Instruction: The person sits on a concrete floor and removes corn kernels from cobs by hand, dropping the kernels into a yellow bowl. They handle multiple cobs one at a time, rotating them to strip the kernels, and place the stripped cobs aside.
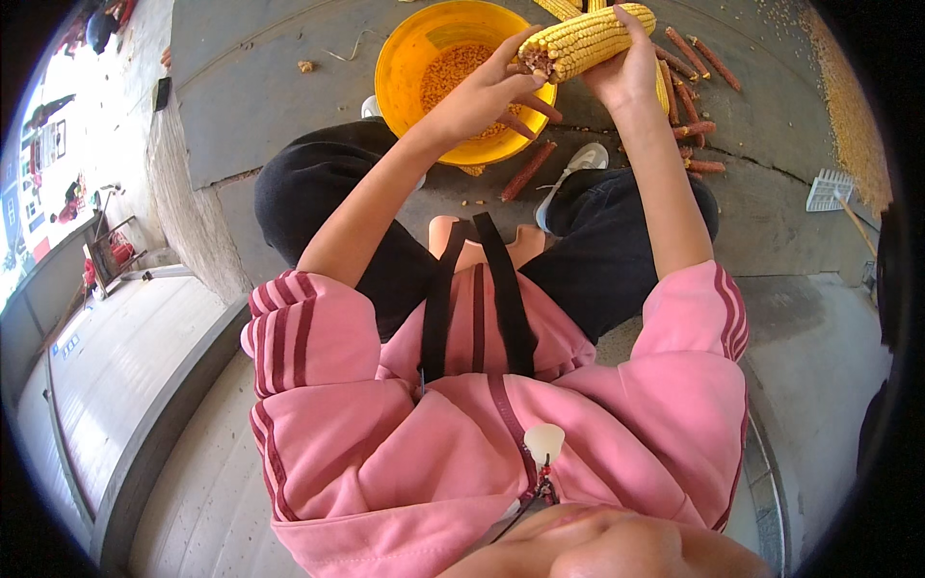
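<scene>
A yellow ear of corn (596, 40) is held up over the right rim of a yellow plastic tub (397, 76). My right hand (627, 72) grips the ear from below, its thumb across the far end. At the near end, where bare cob shows, my left hand (498, 87) has its thumb and index finger on the ear, with the other fingers spread below. Loose corn kernels (452, 76) cover the tub's bottom, partly hidden by my left hand and forearm. More ears of corn (560, 7) lie behind the held one, partly cut off by the frame.
Several stripped reddish cobs (715, 63) lie on the floor to the right, and one cob (530, 171) is between the tub and my shoe (587, 160). Far right are spread kernels (849, 123) and a white rake (829, 191). A small crumb (306, 66) lies left.
</scene>
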Tool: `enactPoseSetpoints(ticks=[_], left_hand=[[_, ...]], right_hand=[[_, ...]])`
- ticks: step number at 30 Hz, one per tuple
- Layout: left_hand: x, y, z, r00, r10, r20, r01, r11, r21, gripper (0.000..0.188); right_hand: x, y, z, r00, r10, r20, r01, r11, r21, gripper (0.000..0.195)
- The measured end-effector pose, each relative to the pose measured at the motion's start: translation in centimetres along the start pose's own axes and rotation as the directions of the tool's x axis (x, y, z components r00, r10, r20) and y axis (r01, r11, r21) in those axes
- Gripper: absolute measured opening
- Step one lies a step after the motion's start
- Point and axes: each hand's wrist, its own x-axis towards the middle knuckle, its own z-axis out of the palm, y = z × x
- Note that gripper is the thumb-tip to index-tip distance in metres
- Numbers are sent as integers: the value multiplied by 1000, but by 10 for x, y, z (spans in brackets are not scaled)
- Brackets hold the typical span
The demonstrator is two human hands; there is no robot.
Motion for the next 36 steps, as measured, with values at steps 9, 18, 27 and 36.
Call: enactPoseSetpoints(ticks=[9, 18, 27, 36], left_hand=[[5, -11, -2, 979, 111, -169, -8, 858, 514, 59], [0, -5, -4, 996, 84, -32, -66, 926, 373, 52], [5, -10, -2, 964, 194, -184, 25, 619, 785, 66], [5, -12, -8, 985, 165, -43, -107, 797, 594, 64]], right_hand=[[-9, 10, 13, 995, -91, 41, 93, 994, -59, 36], [3, 4, -2, 998, -61, -21, 60, 997, -53, 33], [-4, 10, 4, 999, -13, -43, 12, 999, -31, 37], [8, 5, -8, 999, -15, -32, 14, 1000, -23, 31]])
